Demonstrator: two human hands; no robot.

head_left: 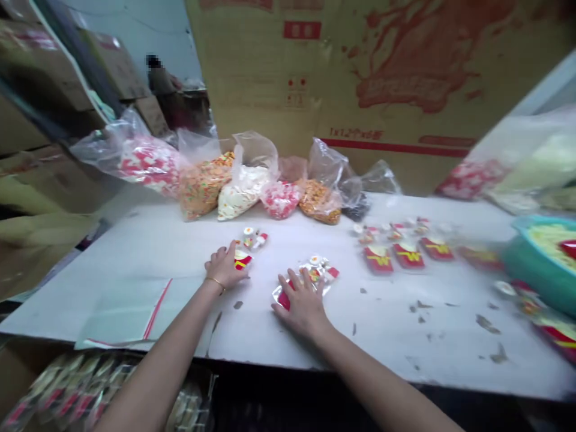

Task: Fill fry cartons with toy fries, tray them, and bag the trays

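The right-hand packet (pixel 321 272) lies flat near the middle of the desk (pixel 382 348), under the right hand (pixel 303 305); the left-hand packet (pixel 243 260) lies to its left and slightly farther off, beside the left hand (pixel 227 267). To handle them well, I would keep light pressure through flat fingertips, take each clear edge rather than the lumpy middle, and square one packet before shifting the other, since slick film probably slides easily. The right grip is loose, fingers spread over the plastic and not closed around it; whether the left grip pinches its packet I cannot tell, as the fingers hide the near side.

Both packets look clear and glossy. The left one shows a red piece with a yellow zigzag, and small white and red pieces at its far end; the right one has similar small pieces, its red part mostly covered.

Farther right stands a row of like packets (pixel 408 255), then a turquoise basin (pixel 517 261). Filled plastic bags (pixel 204 186) line the far edge.
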